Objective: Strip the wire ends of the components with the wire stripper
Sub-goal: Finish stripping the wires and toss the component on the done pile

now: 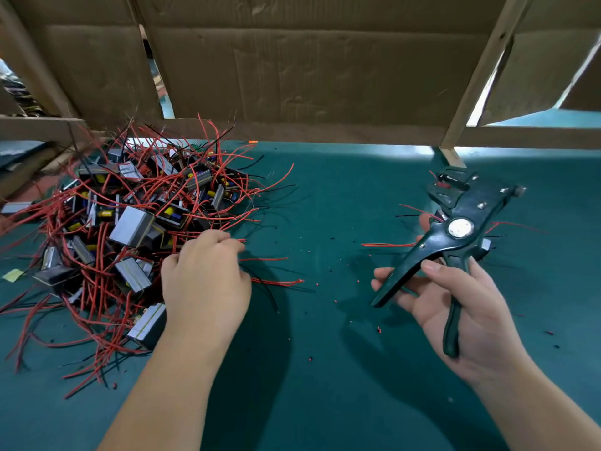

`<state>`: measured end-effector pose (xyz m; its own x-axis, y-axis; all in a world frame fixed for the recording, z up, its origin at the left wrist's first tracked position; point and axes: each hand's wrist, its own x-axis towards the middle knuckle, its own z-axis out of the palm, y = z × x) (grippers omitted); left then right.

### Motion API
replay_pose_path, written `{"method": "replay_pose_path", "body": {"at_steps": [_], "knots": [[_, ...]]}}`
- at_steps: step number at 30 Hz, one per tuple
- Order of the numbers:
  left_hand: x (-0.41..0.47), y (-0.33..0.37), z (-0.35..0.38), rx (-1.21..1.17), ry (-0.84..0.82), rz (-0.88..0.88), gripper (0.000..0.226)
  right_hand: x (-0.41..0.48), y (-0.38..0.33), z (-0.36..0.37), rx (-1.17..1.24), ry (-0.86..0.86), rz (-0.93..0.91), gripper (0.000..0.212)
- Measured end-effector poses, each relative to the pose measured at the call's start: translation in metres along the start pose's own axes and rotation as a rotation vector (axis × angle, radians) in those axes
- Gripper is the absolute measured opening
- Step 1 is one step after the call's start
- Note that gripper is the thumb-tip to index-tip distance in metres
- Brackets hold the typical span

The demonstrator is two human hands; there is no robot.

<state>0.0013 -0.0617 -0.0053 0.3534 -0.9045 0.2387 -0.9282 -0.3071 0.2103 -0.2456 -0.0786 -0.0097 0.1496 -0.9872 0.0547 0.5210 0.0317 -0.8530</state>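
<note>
A heap of small black and silver components [130, 222] with long red and black wires lies on the left of the green table. My left hand [205, 284] reaches into the heap's right edge, fingers curled among red wires [270, 281]; what they hold is hidden. My right hand [461, 307] holds the black wire stripper [455, 236] palm up, handles spread, jaws pointing away. Under the stripper lie a few components with red and black wires [390, 245].
Cardboard panels [309, 70] on a wooden frame wall off the back of the table. A wooden post [452, 154] meets the table behind the stripper. Bits of red and black insulation [379, 329] dot the green mat [325, 369] between my hands.
</note>
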Motion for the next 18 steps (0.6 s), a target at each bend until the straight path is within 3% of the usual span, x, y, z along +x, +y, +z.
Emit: {"method": "replay_pose_path", "body": {"at_steps": [2, 6, 10, 12, 14, 18], "knots": [[0.001, -0.003, -0.001, -0.037, -0.017, -0.01, 0.026, -0.001, 0.002, 0.001, 0.013, -0.015, 0.017, 0.028], [0.006, -0.003, 0.003, -0.332, 0.063, 0.087, 0.012, 0.0, 0.004, 0.002, 0.038, -0.029, 0.029, 0.032], [0.002, 0.014, 0.006, -0.836, 0.114, 0.209, 0.038, 0.0, 0.004, 0.001, 0.062, -0.042, 0.038, 0.038], [-0.002, 0.019, 0.005, -0.957, 0.108, 0.298, 0.045, 0.0, 0.003, 0.0, 0.067, -0.043, 0.035, 0.047], [-0.003, 0.02, 0.007, -0.927, 0.088, 0.343, 0.047, 0.0, 0.003, 0.0, 0.073, -0.038, 0.037, 0.05], [-0.003, 0.018, 0.008, -0.653, 0.089, 0.382, 0.046, 0.0, 0.002, 0.0, 0.088, -0.018, 0.05, 0.051]]}}
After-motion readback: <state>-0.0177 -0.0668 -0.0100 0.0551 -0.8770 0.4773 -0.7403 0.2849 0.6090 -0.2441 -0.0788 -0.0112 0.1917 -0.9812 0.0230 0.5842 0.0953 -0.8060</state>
